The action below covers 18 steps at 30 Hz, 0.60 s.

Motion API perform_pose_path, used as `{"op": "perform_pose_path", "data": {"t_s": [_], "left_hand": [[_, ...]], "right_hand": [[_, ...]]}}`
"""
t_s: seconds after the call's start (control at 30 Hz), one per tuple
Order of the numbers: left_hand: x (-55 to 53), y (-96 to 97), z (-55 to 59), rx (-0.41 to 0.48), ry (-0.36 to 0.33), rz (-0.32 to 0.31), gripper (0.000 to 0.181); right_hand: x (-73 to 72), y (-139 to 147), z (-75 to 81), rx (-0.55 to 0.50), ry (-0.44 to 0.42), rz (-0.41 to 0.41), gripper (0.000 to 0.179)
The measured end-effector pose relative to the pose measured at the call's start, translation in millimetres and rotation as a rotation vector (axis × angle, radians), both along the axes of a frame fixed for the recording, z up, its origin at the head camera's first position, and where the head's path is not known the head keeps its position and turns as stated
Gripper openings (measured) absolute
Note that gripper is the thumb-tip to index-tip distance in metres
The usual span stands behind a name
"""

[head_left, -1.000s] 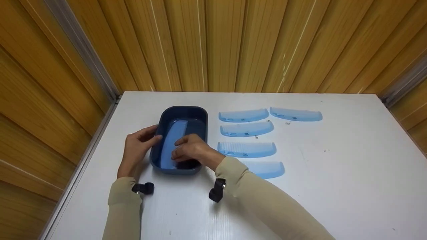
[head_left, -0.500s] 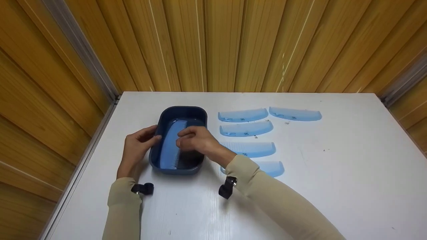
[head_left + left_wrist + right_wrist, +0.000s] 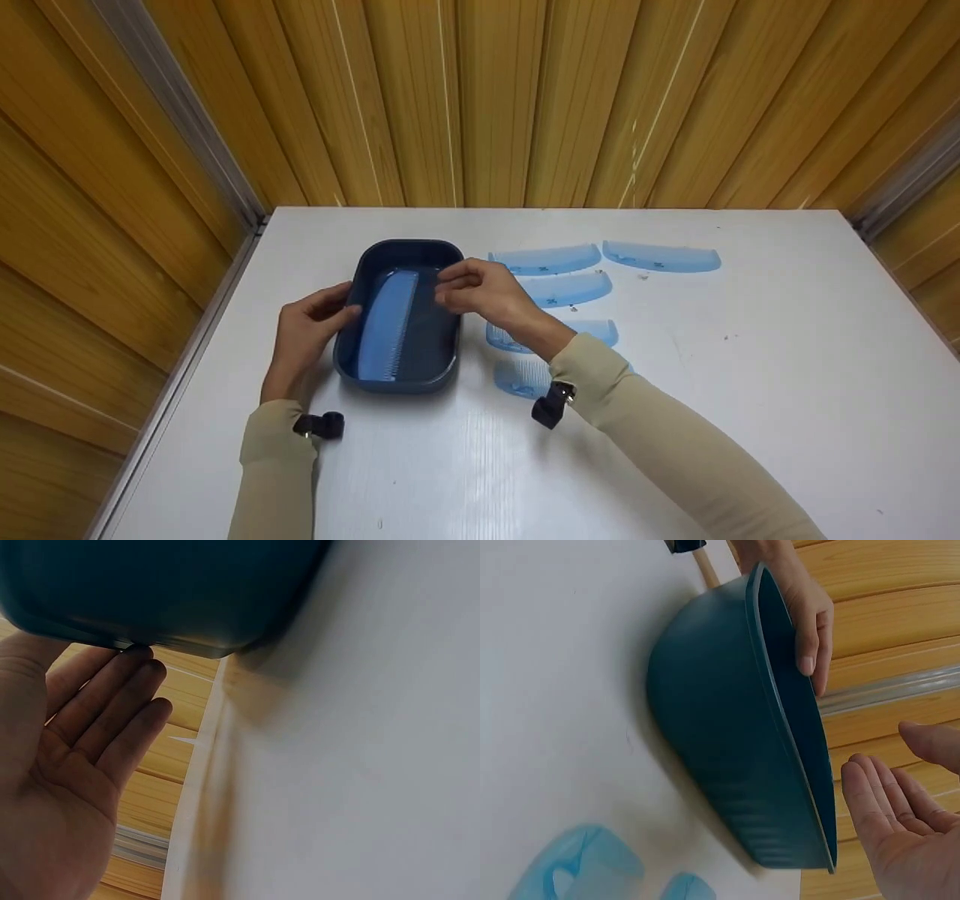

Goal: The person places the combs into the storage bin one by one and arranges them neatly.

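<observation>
A dark blue rectangular plastic box (image 3: pixel 399 386) with rounded corners stands on the left part of the table. One translucent blue comb (image 3: pixel 382 326) lies lengthwise inside, along its left side, teeth facing right. My left hand (image 3: pixel 306 330) holds the box's left wall, thumb over the rim and fingers outside. In the left wrist view those fingers (image 3: pixel 112 709) extend against the outer wall. Over the box's right rim hovers my right hand (image 3: pixel 491 296), holding nothing. The right wrist view shows its fingers extended and the thumb apart from them.
Right of the box lie several more blue combs, including the far right comb (image 3: pixel 661 259) and a nearer comb (image 3: pixel 521 375), partly covered by my right arm. The white table (image 3: pixel 450 472) meets wood-patterned panels (image 3: pixel 495 105) at the back and left.
My right hand has risen out of the box and moved right and away from the comb, which stays inside. The left hand has kept its place on the box.
</observation>
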<state>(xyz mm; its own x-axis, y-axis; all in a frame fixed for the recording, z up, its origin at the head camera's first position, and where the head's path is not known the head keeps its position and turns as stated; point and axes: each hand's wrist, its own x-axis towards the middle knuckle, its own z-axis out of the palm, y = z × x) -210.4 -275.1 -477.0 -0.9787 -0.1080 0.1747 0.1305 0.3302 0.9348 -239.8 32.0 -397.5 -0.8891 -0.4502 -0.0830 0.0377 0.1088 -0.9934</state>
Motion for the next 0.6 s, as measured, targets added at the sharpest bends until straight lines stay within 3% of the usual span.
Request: {"op": "perform_pose_path", "data": {"t_s": [0.23,0.6], "left_hand": [[0.4,-0.5,-0.8,-0.012,-0.007,-0.004,0.045],[0.8,-1.9,-1.8,-0.010,-0.009,-0.011,0.045]], "right_hand": [[-8.2,22.2,1.3,0.025,0.023,-0.032,0.039],[-21.5,58.6,1.1,0.145,0.085,-0.078,0.039]]}}
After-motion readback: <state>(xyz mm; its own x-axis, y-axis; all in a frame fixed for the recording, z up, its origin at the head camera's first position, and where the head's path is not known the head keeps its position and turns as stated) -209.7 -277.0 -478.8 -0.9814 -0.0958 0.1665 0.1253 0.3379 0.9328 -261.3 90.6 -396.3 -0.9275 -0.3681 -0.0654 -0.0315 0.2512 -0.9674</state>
